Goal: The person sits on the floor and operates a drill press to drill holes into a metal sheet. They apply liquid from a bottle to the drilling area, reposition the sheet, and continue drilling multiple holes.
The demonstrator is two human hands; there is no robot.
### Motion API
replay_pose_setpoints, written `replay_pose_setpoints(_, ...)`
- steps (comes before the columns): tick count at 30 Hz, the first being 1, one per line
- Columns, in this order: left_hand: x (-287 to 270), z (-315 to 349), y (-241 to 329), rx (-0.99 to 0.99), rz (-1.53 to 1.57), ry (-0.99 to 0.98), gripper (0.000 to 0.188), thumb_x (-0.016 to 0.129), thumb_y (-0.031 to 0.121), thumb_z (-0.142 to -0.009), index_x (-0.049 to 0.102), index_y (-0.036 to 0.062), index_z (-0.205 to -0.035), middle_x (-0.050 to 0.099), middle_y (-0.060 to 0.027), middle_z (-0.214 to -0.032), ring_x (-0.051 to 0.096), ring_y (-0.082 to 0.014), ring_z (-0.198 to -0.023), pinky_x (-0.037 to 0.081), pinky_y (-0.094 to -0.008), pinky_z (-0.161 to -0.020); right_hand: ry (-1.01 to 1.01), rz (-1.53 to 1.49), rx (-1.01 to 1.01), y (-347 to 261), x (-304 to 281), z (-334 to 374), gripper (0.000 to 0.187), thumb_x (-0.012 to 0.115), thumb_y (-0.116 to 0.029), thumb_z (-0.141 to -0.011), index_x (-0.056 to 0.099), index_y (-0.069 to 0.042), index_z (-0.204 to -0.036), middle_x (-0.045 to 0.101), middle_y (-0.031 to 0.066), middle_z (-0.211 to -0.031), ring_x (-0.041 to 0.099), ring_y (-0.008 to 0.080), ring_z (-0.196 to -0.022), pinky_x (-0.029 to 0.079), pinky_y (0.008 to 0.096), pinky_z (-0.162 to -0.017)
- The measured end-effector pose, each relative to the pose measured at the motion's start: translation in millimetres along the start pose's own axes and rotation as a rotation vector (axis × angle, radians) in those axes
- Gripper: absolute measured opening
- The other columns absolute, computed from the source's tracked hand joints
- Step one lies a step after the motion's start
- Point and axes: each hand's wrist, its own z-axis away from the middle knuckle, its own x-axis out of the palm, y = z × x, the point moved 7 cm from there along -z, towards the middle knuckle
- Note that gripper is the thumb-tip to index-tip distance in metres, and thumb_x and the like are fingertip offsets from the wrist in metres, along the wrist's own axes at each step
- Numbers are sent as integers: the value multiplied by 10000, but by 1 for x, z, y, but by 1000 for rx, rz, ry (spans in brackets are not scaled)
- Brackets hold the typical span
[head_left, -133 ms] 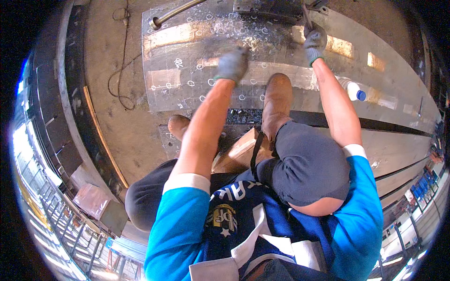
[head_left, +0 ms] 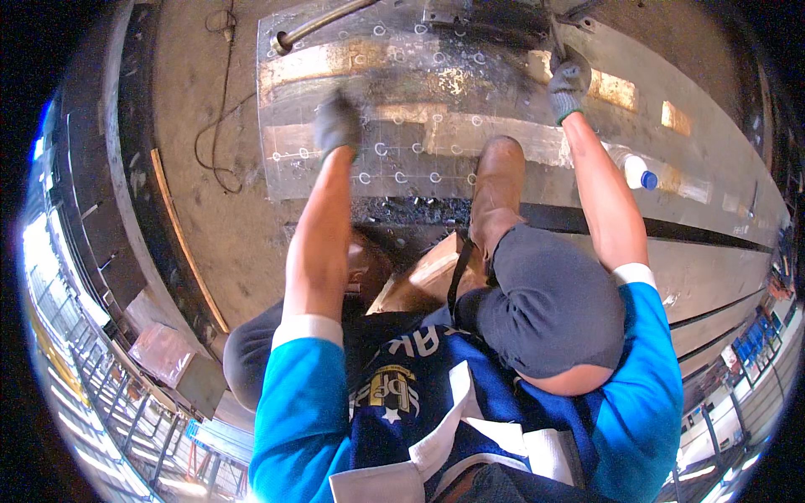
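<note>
A large steel plate [head_left: 411, 142], marked with chalk circles, lies in front of me. My left hand [head_left: 338, 123], in a grey knitted glove, is over the plate's left part. It is smeared by motion, so its fingers do not show clearly. My right hand [head_left: 568, 84], gloved alike, is closed around the lower end of a thin metal bar [head_left: 553, 35] at the plate's far side. The bar's upper end leaves the picture beside a dark metal block [head_left: 478, 33]. Metal chips [head_left: 449, 81] are scattered on the plate between my hands.
A thick metal rod [head_left: 323, 27] with a round end lies across the plate's far left corner. Right of my right forearm lies a bottle with a blue cap [head_left: 648, 179]. My boot [head_left: 501, 168] rests on the near edge, beside a wooden block [head_left: 423, 272]. A cable [head_left: 220, 126] trails on the floor.
My left hand has swept left across the plate, away from the metal chips. My right hand keeps its hold on the bar, almost in the same place.
</note>
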Motion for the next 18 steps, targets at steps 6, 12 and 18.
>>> replay_pose_setpoints(6,-33,2,-16,-93,496,117,381,537,346,-1056,649,66,-1289,703,-145,-849,700,-216,-714,545,-400,-672,248,48,-184,-12,55,7,337,581,-235,-978,687,-26,-1221,719,144,-1109,675,285,-980,540,395,-816)
replay_pose_setpoints(12,-5,-25,89,312,85,-135,330,618,268,-983,709,-1,-1151,761,-221,-975,746,-360,-925,554,-433,-806,72,199,-116,-54,11,17,362,470,-212,-1010,670,-10,-1234,703,153,-1128,669,300,-978,539,429,-786)
replay_pose_setpoints(18,-7,-16,79,90,871,-117,325,630,267,-979,721,4,-1148,769,-179,-962,727,-264,-845,553,-392,-756,86,325,-206,-51,28,14,348,500,-224,-1006,676,-24,-1229,711,125,-1138,667,291,-991,541,421,-815)
